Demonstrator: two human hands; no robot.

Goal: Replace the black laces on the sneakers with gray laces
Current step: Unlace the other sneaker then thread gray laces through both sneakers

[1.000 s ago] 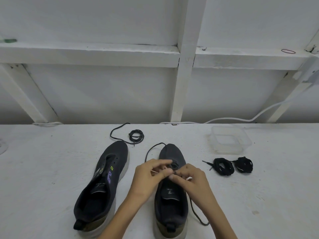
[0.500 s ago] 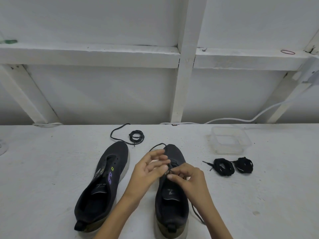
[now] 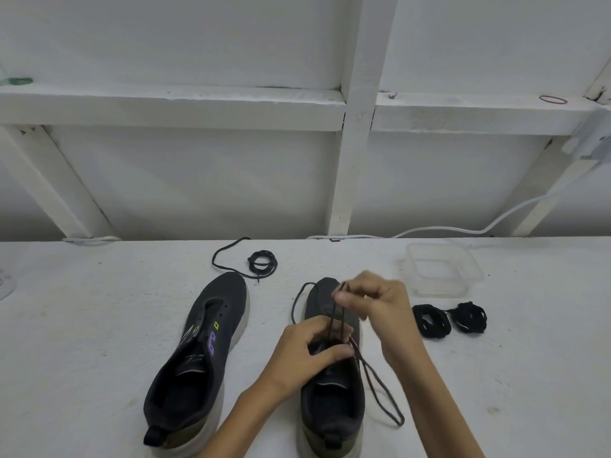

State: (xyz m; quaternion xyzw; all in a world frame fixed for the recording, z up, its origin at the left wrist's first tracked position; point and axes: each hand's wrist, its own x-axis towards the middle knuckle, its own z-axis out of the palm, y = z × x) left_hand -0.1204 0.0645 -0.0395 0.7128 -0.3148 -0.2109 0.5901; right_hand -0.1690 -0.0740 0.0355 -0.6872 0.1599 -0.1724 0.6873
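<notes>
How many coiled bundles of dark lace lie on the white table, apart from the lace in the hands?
3. One partly uncoiled bundle lies beyond the laceless dark sneaker; two tight bundles lie side by side in front of the clear plastic container. None seems hidden.

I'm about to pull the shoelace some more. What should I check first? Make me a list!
1. Lace held firmly: ok. The right hand pinches the lace above the toe.
2. Shoe held steady: ok. The left hand grips the right sneaker at its eyelets.
3. Slack free of tangles: ok. A loose loop lies on the table beside the shoe, with no knot showing.
4. It's the gray lace: cannot tell. It looks dark.
5. Left sneaker laced: not ok. Its eyelets are bare.
</notes>
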